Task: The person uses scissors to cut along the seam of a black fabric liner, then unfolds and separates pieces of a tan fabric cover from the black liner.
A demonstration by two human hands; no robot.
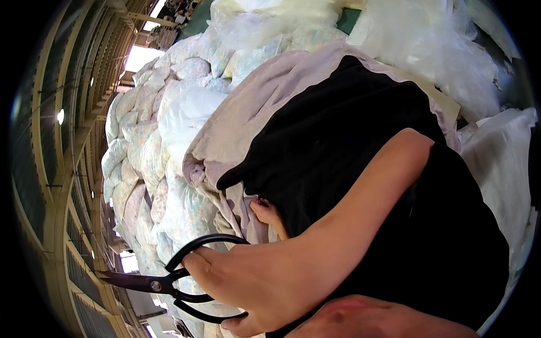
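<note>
One bare right hand (pixel 234 279) grips black-handled scissors (pixel 156 285) left of the black cloth (pixel 344 107); the left hand (pixel 266 213) curls at its edge, hold unclear. Pinkish fabric (pixel 265 93) lies beneath it, stuffed sacks (pixel 141 138) and roof beams (pixel 73 194) leftward.

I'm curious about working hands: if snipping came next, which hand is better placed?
Probably the right hand: it holds the scissors by their handles, while the left hand is at the edge of the black cloth.
</note>
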